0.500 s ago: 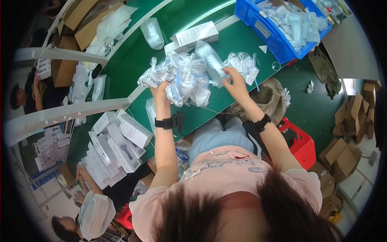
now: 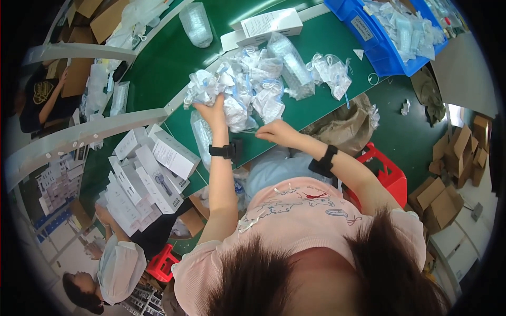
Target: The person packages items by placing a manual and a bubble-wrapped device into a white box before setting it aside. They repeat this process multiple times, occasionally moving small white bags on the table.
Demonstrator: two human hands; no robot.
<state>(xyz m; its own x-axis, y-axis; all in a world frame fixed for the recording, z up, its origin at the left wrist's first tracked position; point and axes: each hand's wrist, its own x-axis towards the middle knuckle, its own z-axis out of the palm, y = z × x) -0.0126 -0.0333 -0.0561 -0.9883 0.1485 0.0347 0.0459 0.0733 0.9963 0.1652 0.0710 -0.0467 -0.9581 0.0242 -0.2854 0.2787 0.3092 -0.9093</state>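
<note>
A heap of small clear plastic bags (image 2: pixel 258 73), with white and pale blue contents, lies on the green table. At its near left side my left hand (image 2: pixel 213 113) is closed around some of the bags, its fingertips partly hidden among them. My right hand (image 2: pixel 279 132) is by the table's near edge, its fingers pressed together; what they pinch, if anything, I cannot make out. Touching the heap on the right is a bubble-wrapped pack (image 2: pixel 291 66). Beyond that pack sits a smaller cluster of bagged pieces (image 2: pixel 332 73).
A white carton (image 2: pixel 271 23) and another bubble-wrapped pack (image 2: pixel 196 26) lie behind the heap. A blue bin (image 2: pixel 363 37) of bagged parts stands far right. White boxes (image 2: pixel 158 174) are stacked at left near a co-worker (image 2: pixel 113 263). A red stool (image 2: pixel 387 174) is at right.
My right hand has let go of the bubble-wrapped pack and come back toward the table's near edge, its fingers closing. My left hand stays at the heap's left side.
</note>
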